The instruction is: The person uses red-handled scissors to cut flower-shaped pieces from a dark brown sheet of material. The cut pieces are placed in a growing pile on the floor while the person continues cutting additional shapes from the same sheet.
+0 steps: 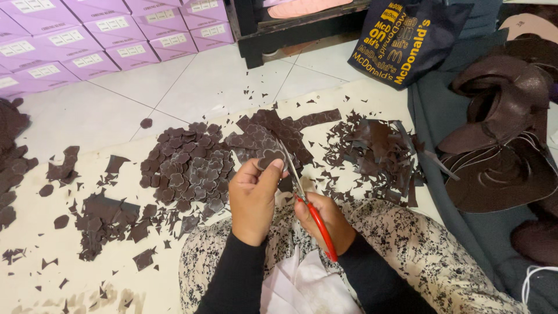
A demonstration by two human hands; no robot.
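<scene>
Pinching a brown flower-shaped piece in left hand, right hand grip clenched on red-handled scissors

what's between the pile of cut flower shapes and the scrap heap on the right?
Head view: a sheet of dark brown material with flower outlines lies between the flower pile and the scrap heap, plus small offcuts on the floor.
</scene>
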